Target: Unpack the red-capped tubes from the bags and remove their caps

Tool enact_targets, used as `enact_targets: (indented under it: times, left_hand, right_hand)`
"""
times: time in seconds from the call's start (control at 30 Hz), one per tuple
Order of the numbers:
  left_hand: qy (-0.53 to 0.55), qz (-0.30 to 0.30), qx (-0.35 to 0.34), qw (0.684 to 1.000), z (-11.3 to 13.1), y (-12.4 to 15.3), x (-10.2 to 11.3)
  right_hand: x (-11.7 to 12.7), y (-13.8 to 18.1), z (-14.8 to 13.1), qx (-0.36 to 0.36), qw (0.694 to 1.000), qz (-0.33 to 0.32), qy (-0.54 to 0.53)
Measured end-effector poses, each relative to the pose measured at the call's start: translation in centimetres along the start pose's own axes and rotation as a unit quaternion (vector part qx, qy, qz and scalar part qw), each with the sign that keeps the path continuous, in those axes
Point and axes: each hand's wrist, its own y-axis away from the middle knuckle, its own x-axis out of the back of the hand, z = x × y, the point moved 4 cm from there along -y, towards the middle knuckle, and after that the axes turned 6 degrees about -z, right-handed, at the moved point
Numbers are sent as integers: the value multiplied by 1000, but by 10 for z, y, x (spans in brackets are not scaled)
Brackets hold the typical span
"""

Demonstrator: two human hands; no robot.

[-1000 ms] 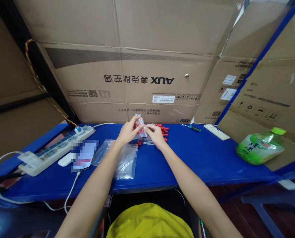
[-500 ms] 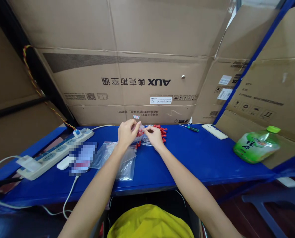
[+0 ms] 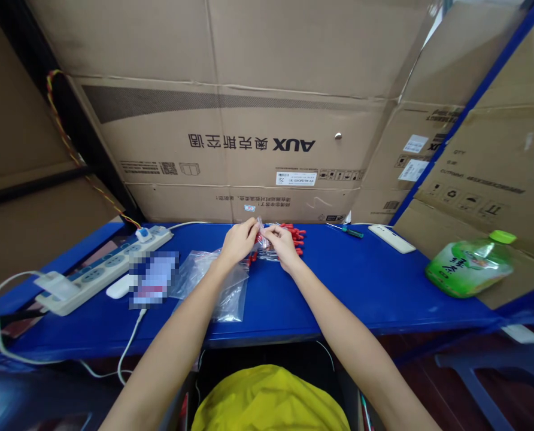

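My left hand pinches the upper part of a small clear plastic bag. On the bag's other side, my right hand grips it with thumb and forefinger. Something red shows through the plastic, too small to make out. Behind and beside my right hand lies a bunch of red-handled tools with thin metal shafts, perhaps small screwdrivers. Flat clear plastic bags rest on the blue table, partly under my left forearm.
A white power strip with plugs and a blurred phone on a cable are at left. Toward the right lie a green screwdriver, a white phone-like slab and a green bottle. Cardboard walls the back.
My two hands have drawn closer together on the small bag, its top now gathered upright between my fingers. The whole view has shifted slightly.
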Motion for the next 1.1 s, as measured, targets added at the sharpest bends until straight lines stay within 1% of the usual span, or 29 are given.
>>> enact_targets:
  times: [0.13, 0.2, 0.3, 0.5, 0.63, 0.77, 0.83, 0.93, 1.1]
  left_hand:
    - [10, -6, 1, 1000, -2, 0, -1]
    - [10, -9, 1, 1000, -1, 0, -1]
    - [13, -13, -8, 1000, 0, -1, -2]
    - [25, -9, -32, 999, 0, -2, -5]
    - [37, -15, -44, 998, 1, -3, -6]
    - [74, -12, -51, 996, 1, -3, -6]
    - [92, -10, -49, 995, 1, -3, -5]
    - [99, -6, -44, 994, 0, -3, -4]
    - [83, 2, -38, 996, -4, -4, -5]
  right_hand:
    - [-2, 1, -3, 14, 999, -32, 4]
    - [-3, 1, -4, 9, 999, -43, 8]
    - [-5, 1, -3, -13, 999, -48, 0]
    - [-8, 4, -3, -78, 994, -60, -55]
    - [-10, 5, -3, -92, 988, -67, -100]
    - [-10, 3, -2, -81, 984, -68, -142]
    - [-10, 2, -1, -75, 984, -70, -146]
    - [-8, -1, 2, -52, 990, -62, -112]
    - [-7, -6, 8, 22, 999, -18, -45]
